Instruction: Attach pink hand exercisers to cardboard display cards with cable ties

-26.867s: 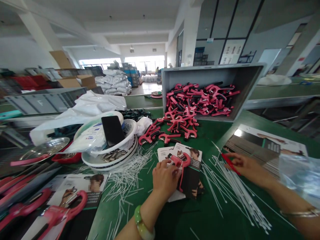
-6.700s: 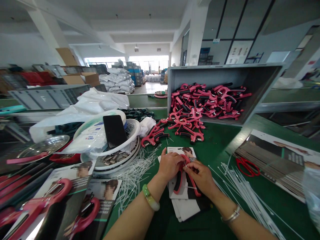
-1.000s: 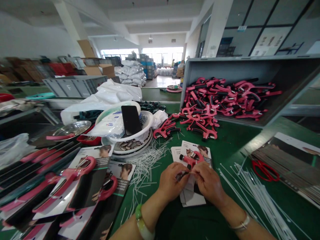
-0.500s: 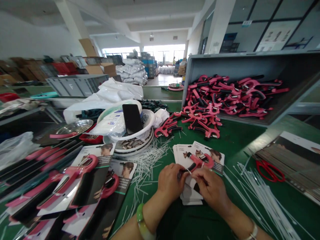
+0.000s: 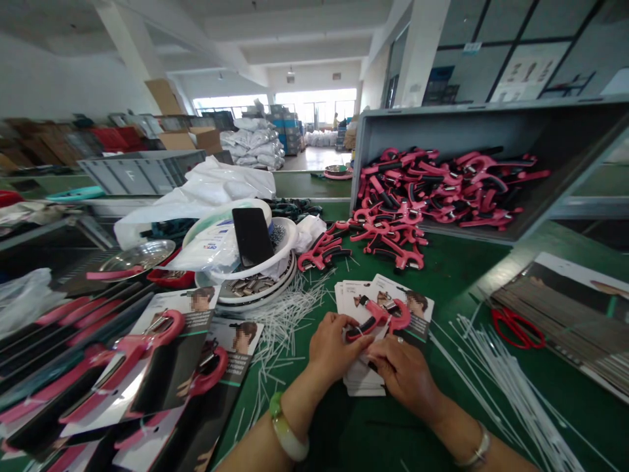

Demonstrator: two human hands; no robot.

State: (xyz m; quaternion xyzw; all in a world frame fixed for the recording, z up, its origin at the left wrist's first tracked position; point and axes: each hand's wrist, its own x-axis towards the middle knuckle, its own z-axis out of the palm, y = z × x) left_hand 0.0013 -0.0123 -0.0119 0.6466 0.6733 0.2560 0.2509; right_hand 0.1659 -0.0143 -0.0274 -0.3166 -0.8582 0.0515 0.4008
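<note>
Hands and pink-black hand tool on printed card

Left hand point(image 5: 337, 347): fingers curled, gripping the pink-black hand tool point(image 5: 381, 316) by its handle. Right hand point(image 5: 405, 373): fingertips pinched together beside the left's; what they pinch, cannot tell. Tool: just beyond both hands, over a printed card point(image 5: 417, 314). White cable ties point(image 5: 501, 387): right of the right hand. Red-handled scissors point(image 5: 518, 328): beyond those ties. Grey crate point(image 5: 491, 124) of similar tools: beyond both hands.

Factory workshop, seen beyond the fingers point(image 5: 363, 342)
Stacked sacks point(image 5: 253, 143), plastic crates point(image 5: 142, 172) and concrete pillars point(image 5: 125, 49) fill the hall.
</note>
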